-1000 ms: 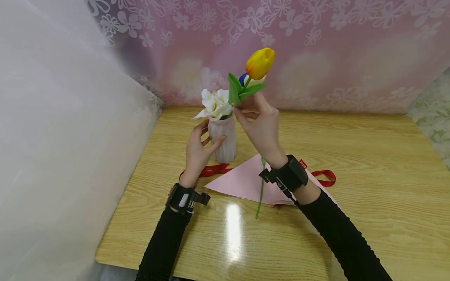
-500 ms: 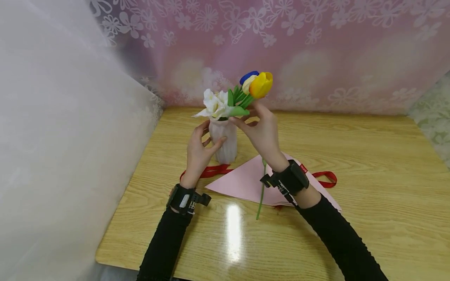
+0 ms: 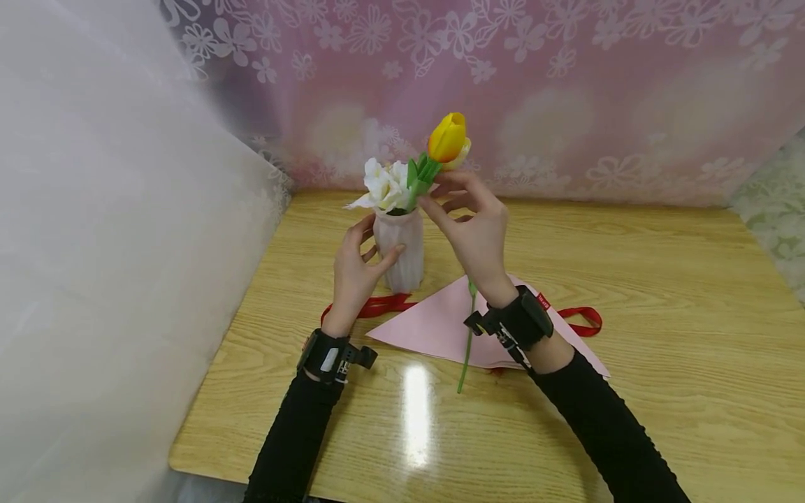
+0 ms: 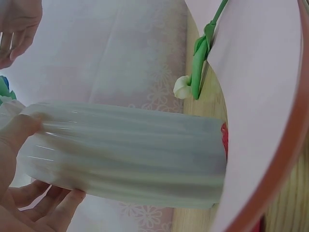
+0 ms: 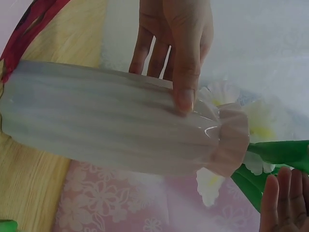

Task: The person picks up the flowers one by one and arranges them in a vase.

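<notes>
A pale ribbed vase (image 3: 399, 251) stands upright on the table, with white ruffled flowers (image 3: 383, 183) in its mouth. My left hand (image 3: 358, 272) grips its left side near the top, thumb across the front. At the rim's right, my right hand (image 3: 474, 220) holds tulips by their green leaves (image 5: 280, 152), thumb in front and fingers behind. A yellow tulip (image 3: 447, 138) rises foremost, with a cream tulip (image 3: 462, 155) partly behind. The lower stems are hidden by the vase.
Pink wrapping paper (image 3: 434, 325) lies before the vase, with a green stem (image 3: 467, 349) across it. That flower's small white bloom (image 4: 182, 87) shows in the left wrist view. Red ribbon (image 3: 581, 321) lies on the wooden table (image 3: 679, 293); a floral curtain (image 3: 566, 112) hangs behind.
The yellow tulip dipped down and right, then came up and left, closer to the white flowers. The blue bloom is hidden now in the head view. My left hand stayed on the vase.
</notes>
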The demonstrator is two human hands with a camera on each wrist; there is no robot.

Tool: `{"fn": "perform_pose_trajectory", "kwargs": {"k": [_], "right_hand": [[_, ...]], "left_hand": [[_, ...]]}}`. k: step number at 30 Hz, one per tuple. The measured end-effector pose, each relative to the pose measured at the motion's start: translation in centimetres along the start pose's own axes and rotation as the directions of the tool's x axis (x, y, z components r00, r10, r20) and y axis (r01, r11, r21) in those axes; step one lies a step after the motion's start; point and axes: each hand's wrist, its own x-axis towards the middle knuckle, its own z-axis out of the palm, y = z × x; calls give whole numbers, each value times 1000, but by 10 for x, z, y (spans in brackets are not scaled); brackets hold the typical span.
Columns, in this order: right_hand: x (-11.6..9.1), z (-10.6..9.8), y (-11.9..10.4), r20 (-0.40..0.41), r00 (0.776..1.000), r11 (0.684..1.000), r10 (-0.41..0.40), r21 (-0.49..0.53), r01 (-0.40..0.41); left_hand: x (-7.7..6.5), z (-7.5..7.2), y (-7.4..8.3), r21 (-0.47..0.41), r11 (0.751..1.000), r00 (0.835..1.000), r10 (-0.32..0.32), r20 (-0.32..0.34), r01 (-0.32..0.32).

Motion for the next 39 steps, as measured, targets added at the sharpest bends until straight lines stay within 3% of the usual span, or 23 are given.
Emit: {"fn": "perform_pose_trajectory", "kwargs": {"k": [12, 23, 28, 32, 35, 39], "right_hand": [[1, 10, 10, 58, 995, 993, 83, -93, -77], [-3, 9, 17, 132, 976, 978, 171, -142, -153], [-10, -7, 24, 168, 960, 970, 225, -132, -204], [-13, -28, 29, 132, 968, 970, 214, -145, -195], [-15, -43, 30, 102, 977, 965, 188, -206, -164], [-20, -58, 33, 94, 981, 933, 167, -336, -126]], "left_hand": [[-1, 0, 3, -7, 1000, 1000, -6, 0, 6], [-1, 2, 1, 0, 1000, 1000, 0, -6, 0], [-1, 3, 1, 5, 1000, 1000, -6, -1, 6], [-1, 4, 0, 0, 1000, 1000, -11, -3, 11], [-1, 4, 0, -1, 1000, 1000, -8, -6, 8], [0, 5, -1, -2, 1000, 1000, 2, -9, -2]]}}
